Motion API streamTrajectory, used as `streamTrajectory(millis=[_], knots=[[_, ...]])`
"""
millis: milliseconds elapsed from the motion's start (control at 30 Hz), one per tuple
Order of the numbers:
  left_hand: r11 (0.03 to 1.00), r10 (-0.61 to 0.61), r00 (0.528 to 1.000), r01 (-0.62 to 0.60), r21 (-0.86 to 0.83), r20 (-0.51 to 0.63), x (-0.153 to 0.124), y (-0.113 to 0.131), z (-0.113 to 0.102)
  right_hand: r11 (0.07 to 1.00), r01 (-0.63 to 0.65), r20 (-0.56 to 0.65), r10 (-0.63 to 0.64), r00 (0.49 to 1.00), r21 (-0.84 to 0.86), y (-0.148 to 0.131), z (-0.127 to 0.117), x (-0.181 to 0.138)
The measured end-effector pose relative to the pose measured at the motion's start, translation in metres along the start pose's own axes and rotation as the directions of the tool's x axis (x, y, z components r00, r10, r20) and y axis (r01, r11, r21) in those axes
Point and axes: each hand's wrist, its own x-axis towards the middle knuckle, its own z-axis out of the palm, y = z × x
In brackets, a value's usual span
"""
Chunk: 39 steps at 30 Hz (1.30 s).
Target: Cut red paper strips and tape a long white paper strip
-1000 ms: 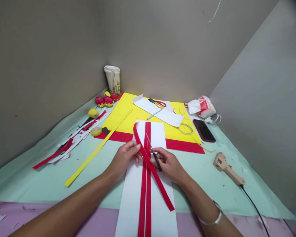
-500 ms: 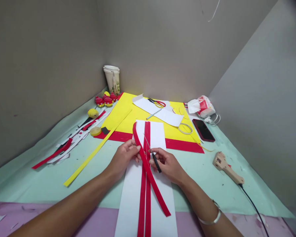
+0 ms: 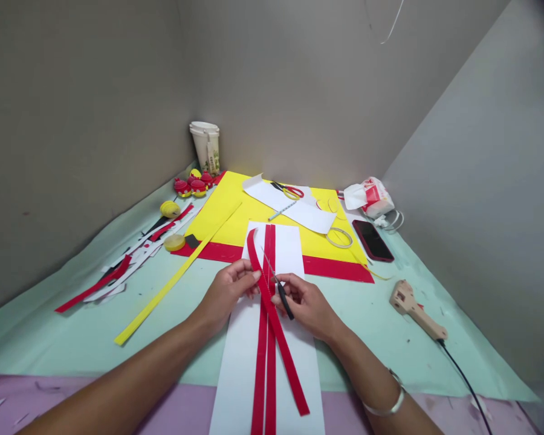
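Loose red strip (image 3: 291, 371) held between two hands over a white sheet (image 3: 236, 374)

A pale green cover (image 3: 49, 338) spreads over the table, its near edge showing a purple surface (image 3: 199, 417). On it lies a yellow sheet (image 3: 226, 187), partly hidden by papers, with a red sheet (image 3: 335, 270) showing beneath. The white sheet overlaps both in front and runs out of view at the bottom; two flat red strips (image 3: 271, 386) down its middle are cut off there too.

The left hand (image 3: 236, 284) pinches the loose strip, which slants across the flat pair. The right hand (image 3: 306, 302) grips a thin-bladed tool (image 3: 284, 300) by its black handle, close beside the strip; whether those fingertips also touch the strip cannot be told.

The beige glue gun (image 3: 417, 311) lies at right, its cord leaving the frame. Behind, a cup (image 3: 200, 148) carries vertical lettering too small to read surely. The tissue pack (image 3: 375, 196) bears red print, likewise illegible. The phone's (image 3: 373, 240) screen is dark. Smallest, the scissors (image 3: 291, 191) rest on a curled white paper (image 3: 308, 212).
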Motion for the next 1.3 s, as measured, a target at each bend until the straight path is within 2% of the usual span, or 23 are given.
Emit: streamTrajectory(millis=[200,400,600,800,1300], knots=[[0.999,-0.025,0.999,0.023,-0.048,-0.041,0.0006,0.0016,0.0002,1.000,0.005,-0.003,-0.005,1.000,0.006,0.0020,0.0002,-0.0003],[0.992,-0.041,0.999,0.040,-0.123,-0.011,0.0024,0.0017,-0.0036,0.983,-0.041,0.019,0.038,0.999,0.177,0.0011,-0.0002,0.0006],[0.970,-0.040,0.998,0.027,-0.242,-0.048,0.0044,0.0013,-0.0080,1.000,0.004,-0.010,-0.004,1.000,0.010,0.0010,-0.0008,-0.0004],[0.989,0.010,0.993,-0.027,-0.148,-0.117,0.0047,-0.0008,-0.0068,0.998,0.026,0.056,-0.022,0.998,-0.065,-0.0037,0.0006,-0.0029],[0.995,-0.021,0.995,0.011,-0.102,-0.097,0.0042,-0.0001,-0.0046,0.985,0.096,0.058,-0.088,0.994,-0.146,-0.0026,0.0006,-0.0025]])
